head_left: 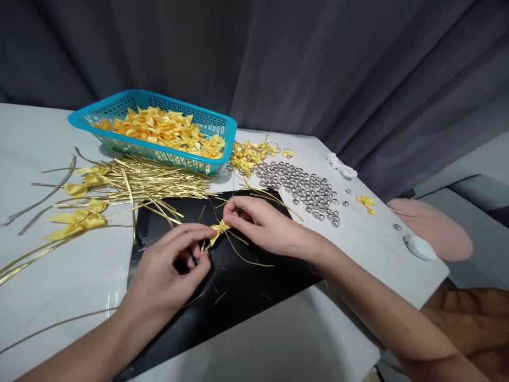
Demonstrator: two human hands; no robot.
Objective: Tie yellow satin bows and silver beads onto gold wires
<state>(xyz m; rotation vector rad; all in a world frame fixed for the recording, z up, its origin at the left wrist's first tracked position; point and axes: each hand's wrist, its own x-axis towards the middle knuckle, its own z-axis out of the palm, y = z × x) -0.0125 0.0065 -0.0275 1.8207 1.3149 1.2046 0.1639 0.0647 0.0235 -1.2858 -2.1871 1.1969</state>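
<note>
Between my hands, above a black mat (238,297), is a yellow ribbon bow (218,229) with thin gold ties trailing from it. My right hand (262,220) pinches the bow's right side, thumb and forefinger together. At the bow's left side, my left hand (170,265) is curled, its forefinger and thumb closed near a tail of the bow and a gold strand. Exactly what lies under the fingertips is hidden. Short gold scraps are scattered on the mat.
Behind the mat stands a blue plastic basket (159,151) of yellow bows. Gold ties (159,178) lie in front of it, loose bows (79,220) to the left. Silver beads (302,185), a crumpled tissue (342,165) and a white computer mouse (419,247) are on the right.
</note>
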